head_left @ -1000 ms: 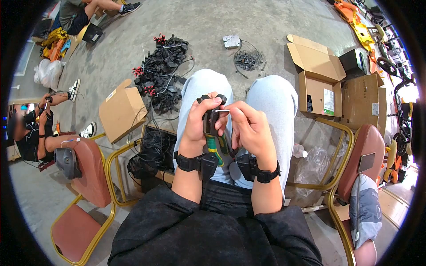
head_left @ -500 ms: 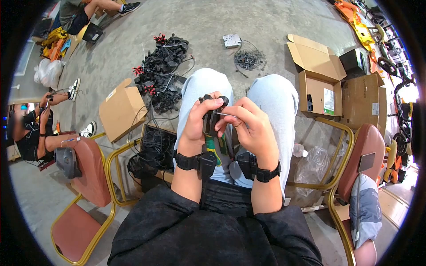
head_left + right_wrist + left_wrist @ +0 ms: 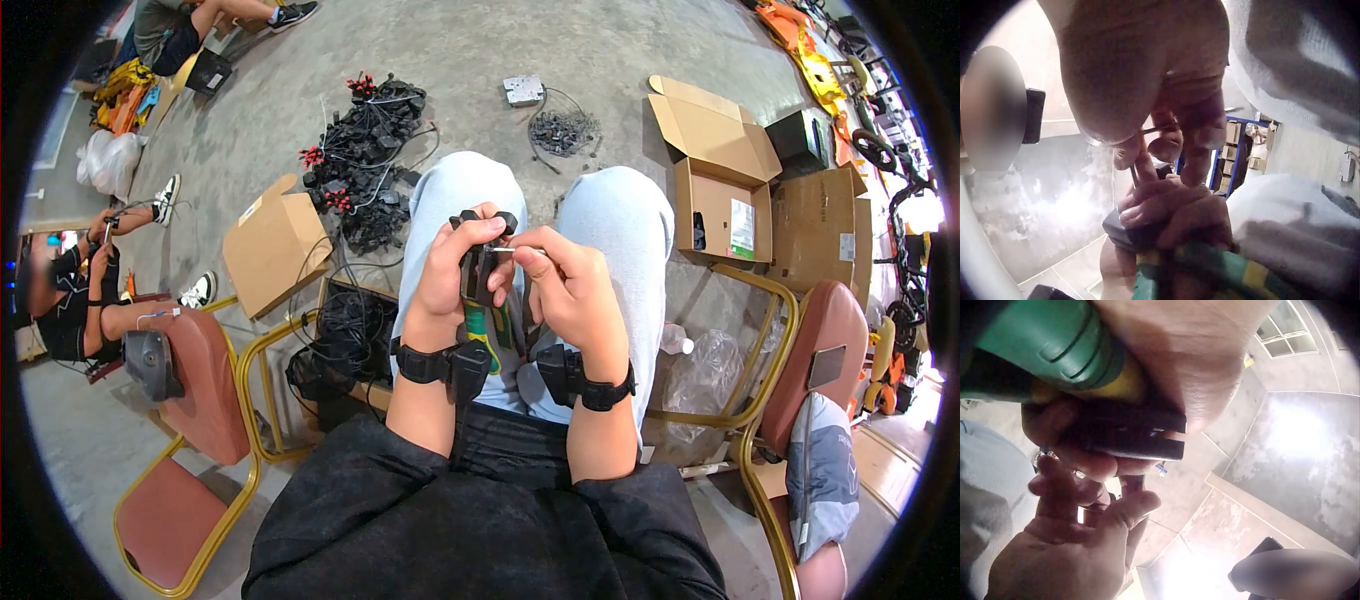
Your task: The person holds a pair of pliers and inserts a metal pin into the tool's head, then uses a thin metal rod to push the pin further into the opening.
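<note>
My left hand [image 3: 442,280] grips a tool with two green-and-yellow handles [image 3: 477,328] and a dark head, above my lap. A black blocky piece [image 3: 1147,447] with a slot at one end lies against the left fingers in the left wrist view. Between thumb and index finger, my right hand [image 3: 578,290] pinches a thin silvery rod [image 3: 513,249], whose far end meets the black piece [image 3: 480,272] in the head view. From the right wrist, the green handles [image 3: 1210,265] hang below the left fingers, which cover part of the block.
Black parts with red-tipped cables [image 3: 370,180] are piled on the floor ahead. A metal box [image 3: 524,91] stands near a smaller heap of dark bits [image 3: 562,134]. An open carton [image 3: 722,215] sits at right, chairs [image 3: 200,385] flank me, and another person [image 3: 75,300] sits at left.
The right fingers reached over and tilted the rod half a second ago, then drew back slightly to the right, leaving it nearly level. My left hand has kept its grip with little movement.
</note>
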Demonstrator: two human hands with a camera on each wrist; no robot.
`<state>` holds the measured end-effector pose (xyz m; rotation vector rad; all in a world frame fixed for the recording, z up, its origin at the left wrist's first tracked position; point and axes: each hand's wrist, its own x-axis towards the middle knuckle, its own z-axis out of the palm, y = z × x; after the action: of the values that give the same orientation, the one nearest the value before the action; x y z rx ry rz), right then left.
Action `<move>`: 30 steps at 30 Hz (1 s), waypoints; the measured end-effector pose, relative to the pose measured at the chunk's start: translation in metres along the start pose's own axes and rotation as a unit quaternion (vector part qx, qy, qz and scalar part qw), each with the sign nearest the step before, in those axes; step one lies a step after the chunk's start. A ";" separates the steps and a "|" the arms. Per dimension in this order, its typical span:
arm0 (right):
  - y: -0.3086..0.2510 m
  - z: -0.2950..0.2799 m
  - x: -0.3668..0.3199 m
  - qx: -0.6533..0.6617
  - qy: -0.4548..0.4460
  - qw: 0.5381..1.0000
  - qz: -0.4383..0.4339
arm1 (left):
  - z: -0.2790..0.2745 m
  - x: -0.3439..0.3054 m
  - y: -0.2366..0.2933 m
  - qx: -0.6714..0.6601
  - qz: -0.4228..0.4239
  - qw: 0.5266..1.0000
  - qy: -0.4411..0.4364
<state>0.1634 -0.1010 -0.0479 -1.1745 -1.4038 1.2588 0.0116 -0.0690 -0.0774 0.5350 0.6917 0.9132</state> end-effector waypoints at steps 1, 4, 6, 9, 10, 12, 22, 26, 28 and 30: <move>-0.003 -0.002 -0.001 0.033 -0.016 0.998 0.057 | 0.000 0.000 -0.001 -0.008 0.001 1.000 0.012; -0.005 -0.006 -0.003 0.094 -0.032 0.990 0.103 | 0.001 0.000 0.001 -0.004 -0.004 1.000 -0.001; -0.003 -0.006 -0.003 0.122 -0.031 0.988 0.093 | -0.003 0.000 0.001 -0.012 -0.002 1.000 -0.019; 0.008 -0.005 -0.002 0.091 -0.004 0.996 -0.009 | -0.005 0.000 0.002 -0.011 0.005 0.999 -0.043; 0.014 -0.005 0.000 0.009 0.022 0.998 -0.062 | -0.004 0.000 0.002 -0.002 0.010 0.999 -0.048; 0.017 -0.004 0.001 -0.074 0.048 0.990 -0.114 | -0.002 -0.001 0.002 -0.009 0.009 0.999 -0.034; 0.013 -0.002 0.002 -0.124 0.070 0.974 -0.175 | 0.002 -0.001 0.001 0.001 0.005 1.000 -0.003; 0.013 -0.003 0.000 -0.148 0.055 0.981 -0.116 | 0.000 0.000 0.000 0.001 0.007 1.000 -0.005; 0.013 0.000 -0.001 -0.105 0.057 0.989 -0.088 | -0.003 0.001 -0.002 -0.009 0.005 1.000 -0.010; 0.009 0.000 -0.001 -0.062 0.060 0.994 -0.061 | -0.003 0.001 -0.002 -0.018 0.010 1.000 -0.007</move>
<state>0.1647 -0.1019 -0.0569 -1.2083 -1.4580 1.0120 0.0114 -0.0690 -0.0811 0.5169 0.6571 0.9374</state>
